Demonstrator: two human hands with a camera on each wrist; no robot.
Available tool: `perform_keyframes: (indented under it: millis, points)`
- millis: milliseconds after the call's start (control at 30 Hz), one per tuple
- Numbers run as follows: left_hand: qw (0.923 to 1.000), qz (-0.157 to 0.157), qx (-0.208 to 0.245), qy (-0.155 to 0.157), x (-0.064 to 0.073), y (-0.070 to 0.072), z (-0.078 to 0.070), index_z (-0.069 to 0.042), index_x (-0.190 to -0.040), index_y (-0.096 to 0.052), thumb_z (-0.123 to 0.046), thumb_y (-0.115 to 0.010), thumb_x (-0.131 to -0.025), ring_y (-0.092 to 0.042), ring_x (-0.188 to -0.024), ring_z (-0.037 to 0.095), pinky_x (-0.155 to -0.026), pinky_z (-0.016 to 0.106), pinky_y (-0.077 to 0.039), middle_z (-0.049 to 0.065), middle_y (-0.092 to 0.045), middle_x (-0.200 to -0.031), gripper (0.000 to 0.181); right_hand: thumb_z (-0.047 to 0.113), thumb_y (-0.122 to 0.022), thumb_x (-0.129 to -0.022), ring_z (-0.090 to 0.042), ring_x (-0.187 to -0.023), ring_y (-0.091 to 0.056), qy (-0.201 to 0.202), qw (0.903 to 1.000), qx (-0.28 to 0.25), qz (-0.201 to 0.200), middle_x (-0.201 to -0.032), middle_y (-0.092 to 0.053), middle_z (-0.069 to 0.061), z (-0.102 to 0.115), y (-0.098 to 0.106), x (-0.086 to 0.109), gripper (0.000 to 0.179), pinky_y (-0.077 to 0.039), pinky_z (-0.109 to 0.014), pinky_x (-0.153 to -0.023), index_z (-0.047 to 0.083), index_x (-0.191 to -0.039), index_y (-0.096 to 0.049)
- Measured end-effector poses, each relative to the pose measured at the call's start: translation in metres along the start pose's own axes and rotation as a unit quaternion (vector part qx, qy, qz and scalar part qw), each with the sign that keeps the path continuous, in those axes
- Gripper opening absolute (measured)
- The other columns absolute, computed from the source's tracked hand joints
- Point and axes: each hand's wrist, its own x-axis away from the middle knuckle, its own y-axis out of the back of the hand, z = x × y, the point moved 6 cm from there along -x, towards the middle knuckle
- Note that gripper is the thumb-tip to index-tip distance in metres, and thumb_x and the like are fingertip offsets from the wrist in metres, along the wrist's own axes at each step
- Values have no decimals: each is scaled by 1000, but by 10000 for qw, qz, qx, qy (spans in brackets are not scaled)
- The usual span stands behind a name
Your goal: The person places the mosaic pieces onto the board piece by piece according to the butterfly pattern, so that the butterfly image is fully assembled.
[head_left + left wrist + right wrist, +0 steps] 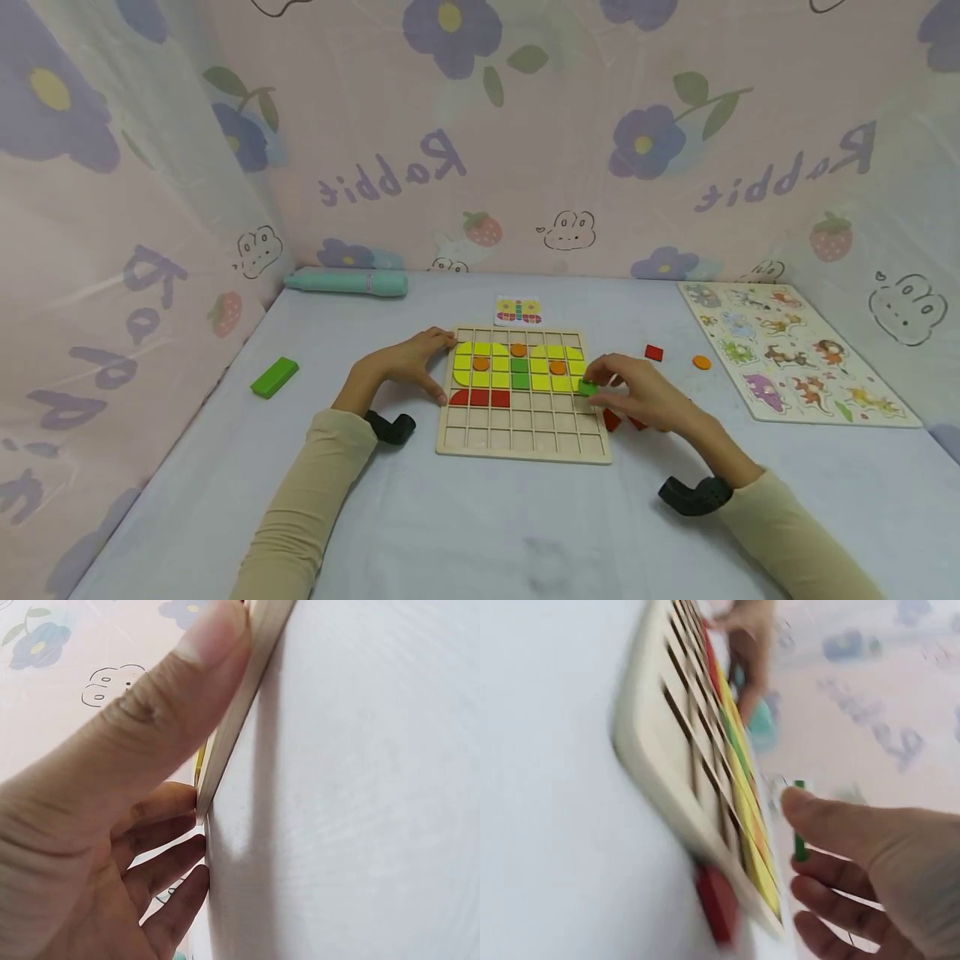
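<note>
A wooden grid board (pixel 525 454) lies flat on the table, with yellow, red, green and orange tiles set in its upper and left cells. My left hand (pixel 408 364) rests against the board's left edge, thumb and fingers spread along it. The left wrist view shows its thumb (pixel 150 705) touching the rim. Over the board's right side, my right hand (pixel 637 387) pinches a green tile (pixel 800 821) between thumb and forefinger. In the right wrist view the tile is held on edge, apart from the board. Red tiles (pixel 612 420) lie beside the board, partly hidden under the right hand.
Behind the board lies a small pattern card (pixel 518 311). A green block (pixel 275 377) is at left, a teal marker-shaped tube (pixel 348 282) at back left. Loose red (pixel 654 352) and orange (pixel 702 362) pieces lie right, near an animal puzzle board (pixel 798 354). Printed cloth walls surround the table.
</note>
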Motion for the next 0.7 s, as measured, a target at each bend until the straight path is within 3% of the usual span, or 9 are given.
perform_keyframes:
  millis: [167,333,700]
  points:
    - [10000,-7,12,21,1,0,-1,-7,-142,-35,-38,-85,-63,-22,-138,25,-113,43,-22,9,-29,-148,99,16,-76,-77,-13,-85,-58,374,9991,-203,16,-91,-61,6,27,-30,-23,22,-53,-31,-75,12,-95,-63]
    - [10000,9,73,35,1,0,-2,-7,-142,-34,-38,-86,-63,-22,-138,25,-113,43,-21,9,-28,-148,99,20,-76,-78,-9,-86,-54,556,9984,-17,-42,-89,-60,6,36,-51,-39,17,-50,-28,-76,14,-91,-66]
    - [10000,10,94,0,1,0,-1,-7,-142,-34,-38,-86,-63,-21,-139,26,-113,42,-20,10,-27,-149,100,24,-75,-79,-9,-89,-53,793,9967,141,-97,-90,-61,9,40,-63,-45,11,-47,-30,-80,18,-86,-70]
